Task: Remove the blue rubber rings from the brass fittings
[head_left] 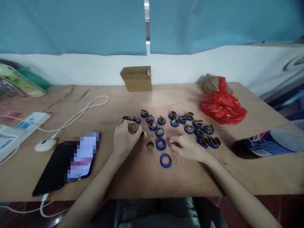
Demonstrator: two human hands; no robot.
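My left hand [127, 136] is closed, its thumb and fingers pinching a round brass-coloured metal piece [134, 128]. Just below its fingertips lies another brass piece [142, 135], partly hidden. A third loose brass piece [150, 146] rests flat between the hands. Two bare blue rings [161, 144] lie on the table, the nearer blue ring [165, 161] closer to me. My right hand [187, 147] is closed beside the rings, fingertips pinched together. A thin curved strand [175, 161] trails from them beside the nearer ring; whether it is wire or thread I cannot tell.
Several blue rings with brass pieces in them [182, 119] spread beyond my hands. A cardboard box [139, 83] and red plastic bag [223, 106] stand farther back. A cola bottle [268, 142] lies right; a phone [83, 158], white cable [78, 112] and power strip [33, 123] are left.
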